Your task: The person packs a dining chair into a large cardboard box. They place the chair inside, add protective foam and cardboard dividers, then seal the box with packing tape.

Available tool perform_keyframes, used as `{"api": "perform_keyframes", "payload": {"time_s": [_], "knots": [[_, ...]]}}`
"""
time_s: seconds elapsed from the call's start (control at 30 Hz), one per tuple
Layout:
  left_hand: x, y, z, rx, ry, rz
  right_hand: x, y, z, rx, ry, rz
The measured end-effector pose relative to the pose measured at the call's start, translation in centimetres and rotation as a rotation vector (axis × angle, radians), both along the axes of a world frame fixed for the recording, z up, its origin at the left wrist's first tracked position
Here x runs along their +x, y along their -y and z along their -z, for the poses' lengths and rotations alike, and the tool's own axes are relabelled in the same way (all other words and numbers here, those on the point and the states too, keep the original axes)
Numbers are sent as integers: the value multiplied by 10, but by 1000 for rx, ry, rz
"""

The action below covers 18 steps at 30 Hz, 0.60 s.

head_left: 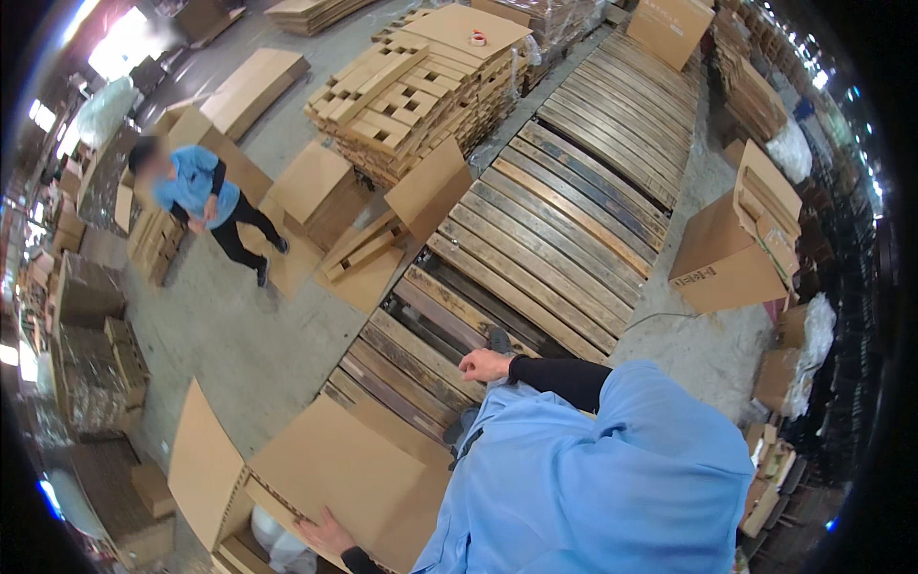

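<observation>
My left hand (327,534) lies at the edge of a cardboard flap on an open carton (339,464), low in the view, with its fingers spread. Inside that carton, beside the hand, something white and rounded (274,534) shows, perhaps wrapped in plastic; most of it is hidden. Another flap (204,459) stands out to the left. In front of my body, my right hand (486,365) hangs over the wooden slats with its fingers curled in, and no object shows in it.
A slatted wooden conveyor (564,215) runs away ahead, with gaps between some slats. One carton (665,29) sits at its far end; an open carton (736,239) stands right. Left are stacked cardboard pieces (411,96) bearing a tape roll (478,38), and a person in blue (215,196).
</observation>
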<state>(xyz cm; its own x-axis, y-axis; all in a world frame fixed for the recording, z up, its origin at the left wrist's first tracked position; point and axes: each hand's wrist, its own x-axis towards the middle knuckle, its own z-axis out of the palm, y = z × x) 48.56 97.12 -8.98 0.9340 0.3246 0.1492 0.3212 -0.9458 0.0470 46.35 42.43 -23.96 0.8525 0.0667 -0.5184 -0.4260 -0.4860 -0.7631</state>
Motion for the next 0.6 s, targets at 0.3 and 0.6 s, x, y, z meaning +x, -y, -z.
{"api": "perform_keyframes", "payload": {"time_s": [0.3, 0.6], "knots": [[43, 154, 88, -225, -197, 255, -22, 253, 60, -254, 6, 587], [123, 401, 139, -491, -600, 667, -193, 391, 46, -401, 179, 1452]]}}
